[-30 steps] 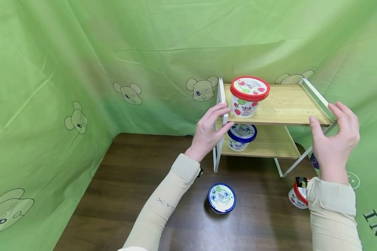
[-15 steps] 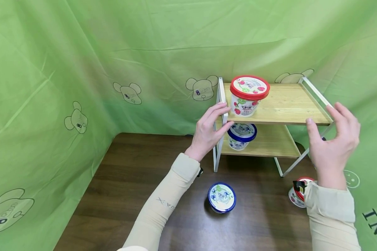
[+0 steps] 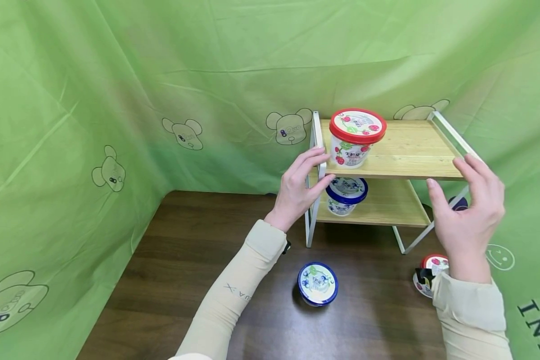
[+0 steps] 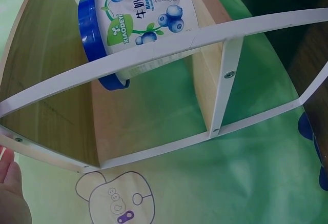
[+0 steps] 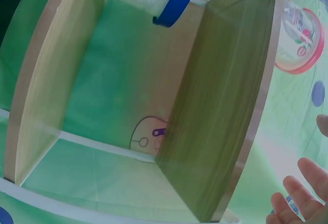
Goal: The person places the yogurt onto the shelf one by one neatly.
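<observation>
A two-tier shelf rack (image 3: 409,150) with wooden boards and a white metal frame stands at the right in the head view. My left hand (image 3: 297,185) holds its front left upper corner, thumb and fingers on either side of the frame. My right hand (image 3: 470,215) is raised before the right end, fingers spread and nothing in them; the right wrist view shows its fingers (image 5: 302,193) apart from the board. A red-lidded tub (image 3: 357,137) sits at the left of the top board. Below it, a blue-lidded blueberry tub (image 4: 148,21) stands on the lower board.
Another blue-lidded tub (image 3: 317,284) stands on the dark wooden table (image 3: 198,250) in front of the rack. A second red-lidded tub (image 3: 432,270) is partly hidden behind the right wrist. Green bear-print cloth (image 3: 234,100) hangs behind and at the sides.
My right hand has moved from the rack's right upper corner slightly left and toward me, away from the frame. The left hand, rack and tubs have stayed in place.
</observation>
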{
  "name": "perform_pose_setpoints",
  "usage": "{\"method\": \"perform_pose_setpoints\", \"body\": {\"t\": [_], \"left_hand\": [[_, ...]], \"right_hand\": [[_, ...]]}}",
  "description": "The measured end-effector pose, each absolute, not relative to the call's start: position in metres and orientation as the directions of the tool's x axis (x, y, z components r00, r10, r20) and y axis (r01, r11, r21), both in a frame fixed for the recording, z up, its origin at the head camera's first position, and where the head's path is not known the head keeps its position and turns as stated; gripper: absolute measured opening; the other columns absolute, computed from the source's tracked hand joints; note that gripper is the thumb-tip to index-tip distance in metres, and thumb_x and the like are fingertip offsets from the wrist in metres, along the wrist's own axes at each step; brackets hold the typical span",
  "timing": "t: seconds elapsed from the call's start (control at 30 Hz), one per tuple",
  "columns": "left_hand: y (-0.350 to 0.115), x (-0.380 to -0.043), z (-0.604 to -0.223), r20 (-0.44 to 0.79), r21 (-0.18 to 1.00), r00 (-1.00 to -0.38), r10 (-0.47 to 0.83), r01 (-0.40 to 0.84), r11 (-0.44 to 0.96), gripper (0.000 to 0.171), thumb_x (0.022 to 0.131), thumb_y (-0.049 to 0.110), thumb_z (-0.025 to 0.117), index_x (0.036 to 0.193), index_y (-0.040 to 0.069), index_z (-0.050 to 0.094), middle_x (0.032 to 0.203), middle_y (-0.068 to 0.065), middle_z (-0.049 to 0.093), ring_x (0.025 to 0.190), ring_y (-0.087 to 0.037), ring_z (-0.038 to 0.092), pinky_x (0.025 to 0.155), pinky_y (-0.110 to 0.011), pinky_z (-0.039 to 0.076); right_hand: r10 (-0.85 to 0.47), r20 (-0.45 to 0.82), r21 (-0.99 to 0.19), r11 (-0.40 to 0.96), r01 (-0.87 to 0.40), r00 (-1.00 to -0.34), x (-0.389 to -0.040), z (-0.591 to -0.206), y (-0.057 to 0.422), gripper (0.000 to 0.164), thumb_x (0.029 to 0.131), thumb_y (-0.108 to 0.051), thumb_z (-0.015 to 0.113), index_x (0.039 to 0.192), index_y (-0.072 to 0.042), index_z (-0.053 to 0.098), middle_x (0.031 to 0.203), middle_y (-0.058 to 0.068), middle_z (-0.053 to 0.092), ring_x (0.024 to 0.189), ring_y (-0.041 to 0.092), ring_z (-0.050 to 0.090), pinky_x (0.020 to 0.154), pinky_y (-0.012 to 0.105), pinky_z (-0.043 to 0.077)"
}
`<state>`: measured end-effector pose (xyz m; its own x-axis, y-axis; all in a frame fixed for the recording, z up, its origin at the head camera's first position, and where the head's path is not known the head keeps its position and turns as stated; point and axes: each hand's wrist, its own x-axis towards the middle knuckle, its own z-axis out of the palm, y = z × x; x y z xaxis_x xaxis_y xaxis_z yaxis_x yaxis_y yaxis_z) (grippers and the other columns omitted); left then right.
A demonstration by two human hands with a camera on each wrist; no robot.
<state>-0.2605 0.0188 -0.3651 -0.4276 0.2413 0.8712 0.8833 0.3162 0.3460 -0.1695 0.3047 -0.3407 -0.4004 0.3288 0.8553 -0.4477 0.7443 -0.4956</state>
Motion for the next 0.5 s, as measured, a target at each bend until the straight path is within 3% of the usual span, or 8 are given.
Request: {"method": "perform_pose_setpoints", "body": {"t": [0.5], "left_hand": [[0.019, -0.261, -0.366, 0.870, 0.353, -0.433, 0.238, 0.881, 0.315, 0.042, 0.088, 0.012, 0.082, 0.124, -0.001, 0.066, 0.134, -0.015, 0.061, 0.133, -0.017, 0.051, 0.110, -0.028, 0.040]], "right_hand": [[0.251, 0.866, -0.471, 0.701, -0.536, -0.432, -0.140, -0.326, 0.260, 0.057, 0.087, -0.042, 0.076, 0.122, 0.003, 0.071, 0.128, 0.018, 0.067, 0.123, 0.036, 0.056, 0.104, 0.025, 0.037]]}}
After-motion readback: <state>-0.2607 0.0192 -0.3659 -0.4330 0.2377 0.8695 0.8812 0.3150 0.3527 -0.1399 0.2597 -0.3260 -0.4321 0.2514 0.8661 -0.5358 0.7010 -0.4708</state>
